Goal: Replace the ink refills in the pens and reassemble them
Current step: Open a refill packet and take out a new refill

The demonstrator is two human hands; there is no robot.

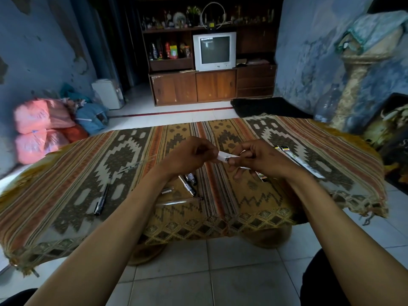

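Observation:
Above the middle of the patterned cloth-covered table [276,195], both hands hold a narrow white refill packet [225,157]. My left hand [189,154] pinches its left end; my right hand [258,159] grips the rest, whose lower end sticks out below the fingers. Under my hands lie several pen parts [189,184], and a clear barrel [178,202] lies crosswise. A whole black pen [101,199] lies at the left. More refill packets [298,161] lie at the right.
A thin clear refill tube [130,167] lies on the cloth left of my left hand. Pink and blue bags [44,127] are stacked on the floor at the left. A wooden cabinet with a TV [214,51] stands at the back.

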